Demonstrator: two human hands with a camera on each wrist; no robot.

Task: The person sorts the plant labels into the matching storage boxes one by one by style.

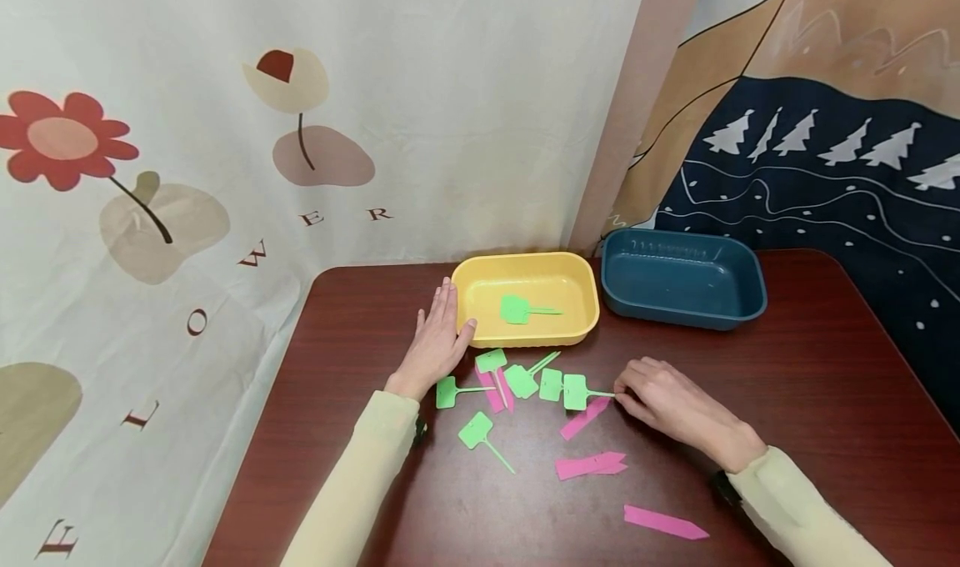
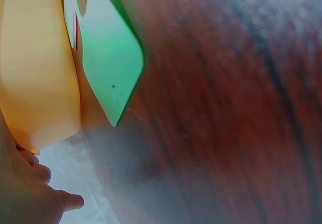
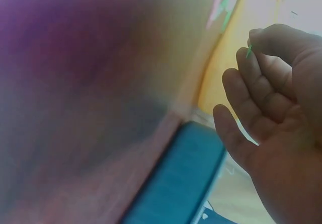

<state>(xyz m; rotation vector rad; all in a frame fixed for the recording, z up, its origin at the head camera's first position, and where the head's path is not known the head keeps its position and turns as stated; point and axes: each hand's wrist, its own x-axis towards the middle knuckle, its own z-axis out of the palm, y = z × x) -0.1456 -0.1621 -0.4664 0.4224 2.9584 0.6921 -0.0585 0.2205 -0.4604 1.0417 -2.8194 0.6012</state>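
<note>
My right hand (image 1: 667,402) pinches the thin stem tip of a green T-shaped plant label (image 1: 575,392) between thumb and fingertips. In the right wrist view only a sliver of green stem (image 3: 249,51) shows at that pinch. With fingers extended, my left hand (image 1: 435,342) rests against the left side of a yellow tray (image 1: 465,333), thumb by its rim. Inside the tray lies a green label (image 1: 515,309). Several more green labels, one of them a diagonal label (image 1: 476,430), lie on the table in front, mixed with pink pointed strips (image 1: 588,465).
A dark blue tray (image 1: 682,315) stands right of the yellow one at the table's back edge. One pink strip (image 1: 663,522) lies apart near the front of the brown table (image 1: 825,400). A printed curtain (image 1: 465,92) hangs behind.
</note>
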